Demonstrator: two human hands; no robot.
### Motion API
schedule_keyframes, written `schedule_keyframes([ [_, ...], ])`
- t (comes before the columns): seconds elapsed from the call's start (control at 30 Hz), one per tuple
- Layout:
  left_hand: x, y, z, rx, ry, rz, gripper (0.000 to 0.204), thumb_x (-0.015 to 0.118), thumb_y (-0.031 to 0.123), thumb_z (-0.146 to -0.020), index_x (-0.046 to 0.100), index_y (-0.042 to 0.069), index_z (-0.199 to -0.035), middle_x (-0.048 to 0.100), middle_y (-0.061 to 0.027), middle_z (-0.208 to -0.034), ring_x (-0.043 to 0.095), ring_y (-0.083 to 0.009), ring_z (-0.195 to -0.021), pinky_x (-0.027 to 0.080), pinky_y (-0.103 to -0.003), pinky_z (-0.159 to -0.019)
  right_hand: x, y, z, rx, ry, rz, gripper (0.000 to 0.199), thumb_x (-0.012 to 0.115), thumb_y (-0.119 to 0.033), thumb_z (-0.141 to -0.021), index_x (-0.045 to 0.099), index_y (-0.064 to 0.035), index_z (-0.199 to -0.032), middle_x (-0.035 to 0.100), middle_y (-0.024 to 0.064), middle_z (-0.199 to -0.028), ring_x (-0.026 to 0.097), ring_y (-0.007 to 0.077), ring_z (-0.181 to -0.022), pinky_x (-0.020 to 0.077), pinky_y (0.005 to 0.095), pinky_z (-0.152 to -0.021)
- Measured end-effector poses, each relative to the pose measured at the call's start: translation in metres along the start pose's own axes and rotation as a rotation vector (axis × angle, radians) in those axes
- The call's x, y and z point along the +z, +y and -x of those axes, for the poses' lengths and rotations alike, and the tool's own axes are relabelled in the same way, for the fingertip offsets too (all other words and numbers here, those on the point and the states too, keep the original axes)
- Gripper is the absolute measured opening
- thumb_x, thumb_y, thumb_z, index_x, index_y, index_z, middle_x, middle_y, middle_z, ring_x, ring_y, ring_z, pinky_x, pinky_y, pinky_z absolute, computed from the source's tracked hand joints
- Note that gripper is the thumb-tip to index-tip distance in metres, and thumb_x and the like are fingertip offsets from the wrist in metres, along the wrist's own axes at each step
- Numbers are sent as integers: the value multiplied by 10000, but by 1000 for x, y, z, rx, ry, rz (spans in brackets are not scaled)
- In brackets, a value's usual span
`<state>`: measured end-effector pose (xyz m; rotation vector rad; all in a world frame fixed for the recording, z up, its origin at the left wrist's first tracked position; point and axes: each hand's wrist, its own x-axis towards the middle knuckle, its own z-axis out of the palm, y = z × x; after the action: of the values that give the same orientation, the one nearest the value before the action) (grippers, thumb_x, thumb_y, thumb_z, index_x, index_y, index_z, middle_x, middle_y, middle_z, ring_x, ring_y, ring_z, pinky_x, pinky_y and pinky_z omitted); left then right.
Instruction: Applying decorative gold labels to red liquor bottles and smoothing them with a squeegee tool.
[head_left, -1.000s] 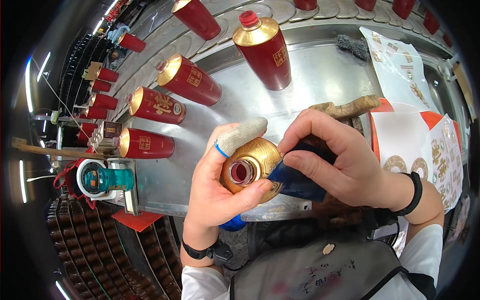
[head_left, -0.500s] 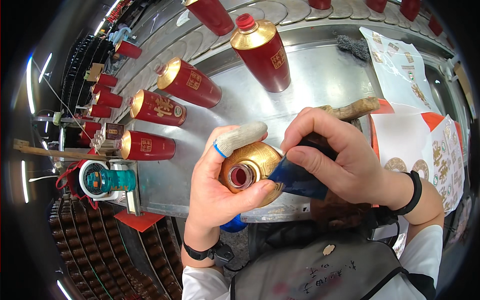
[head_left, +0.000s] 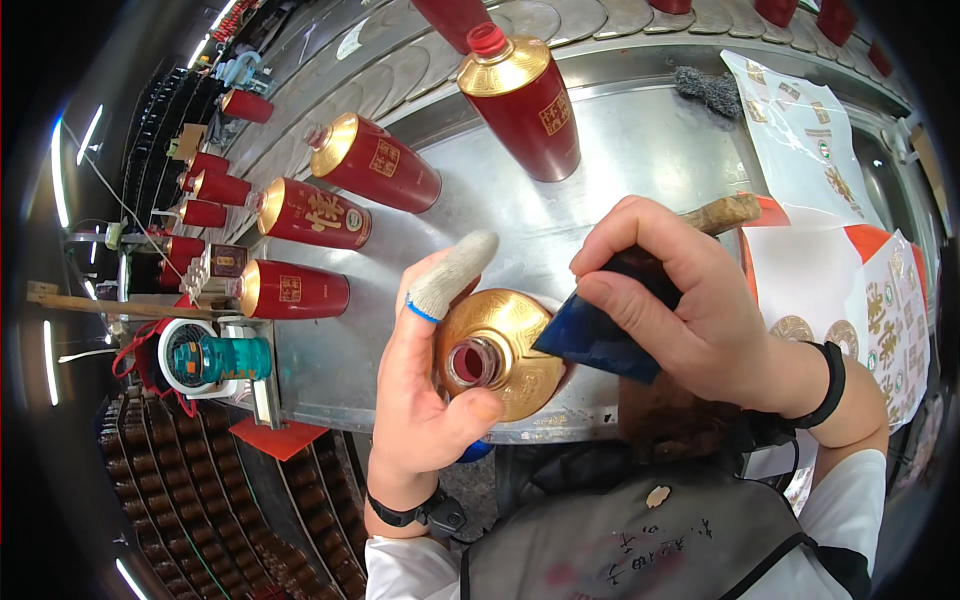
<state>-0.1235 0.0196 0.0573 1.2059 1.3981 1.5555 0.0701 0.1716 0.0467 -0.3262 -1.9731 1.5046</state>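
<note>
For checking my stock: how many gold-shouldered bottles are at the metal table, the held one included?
5: held bottle in the left hand; back bottle beyond it; toward picture left, upper bottle, middle bottle and lower bottle. Others may be hidden.

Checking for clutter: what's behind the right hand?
One end of a wooden piece sticks out beyond the right hand; the hand covers whatever else lies behind it.

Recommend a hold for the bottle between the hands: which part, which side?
Probably the outer edge of its gold shoulder, from the left, where the left hand cups the bottle. Round and wider than the neck, the shoulder suits a wrapping hold. The mouth faces the camera; at right, a blue piece in the right hand overlaps the shoulder in view.
</note>
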Motion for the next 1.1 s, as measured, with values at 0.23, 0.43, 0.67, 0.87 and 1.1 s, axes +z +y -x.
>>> schedule_keyframes([
  [0.23, -3, 7, 7, -159, -140, -85, 1026, 949, 256, -664, 435, -39, -1502, 469, -147, -1474, 483, -251, -1366, 372, -365, -1134, -3, -7, 7, 117, 56, -6, 111, 581, -103, -1041, 604, -14, -1103, 610, 25, -984, 576, 84, -894, 467, 239, -813],
  [0.43, -11, 9, 5, -72, -255, -267, 1058, 964, 232, -633, 429, 10, -1518, 510, -157, -1449, 523, -291, -1343, 394, -387, -1131, -2, -22, 20, 207, -115, -6, 192, 661, -127, -992, 664, -21, -1152, 613, 41, -914, 592, 135, -801, 483, 274, -750],
  [0.67, -6, 11, 11, 27, -185, -487, 1107, 972, 70, -566, 412, -3, -1518, 565, -143, -1424, 582, -241, -1280, 449, -376, -1088, 23, -28, 24, -158, -9, 337, 332, 838, -132, -817, 681, -69, -1102, 630, 79, -925, 647, 228, -759, 521, 330, -659],
  [0.87, 10, 5, 22, 109, -27, -500, 1107, 983, 98, -593, 395, 20, -1528, 565, -133, -1417, 604, -236, -1252, 480, -378, -1061, 24, -31, 18, 201, -47, 25, 316, 858, -75, -794, 660, -44, -1040, 620, 1, -908, 447, 41, -657, 381, 197, -597],
  [1.1, 16, -10, 31, 220, 118, -510, 1088, 987, 226, -614, 408, -1, -1507, 580, -183, -1349, 619, -343, -1198, 510, -417, -1001, 27, -42, 16, 357, -83, -27, 280, 847, -83, -807, 651, -67, -1006, 567, -58, -864, 357, 4, -666, 335, 179, -606],
])
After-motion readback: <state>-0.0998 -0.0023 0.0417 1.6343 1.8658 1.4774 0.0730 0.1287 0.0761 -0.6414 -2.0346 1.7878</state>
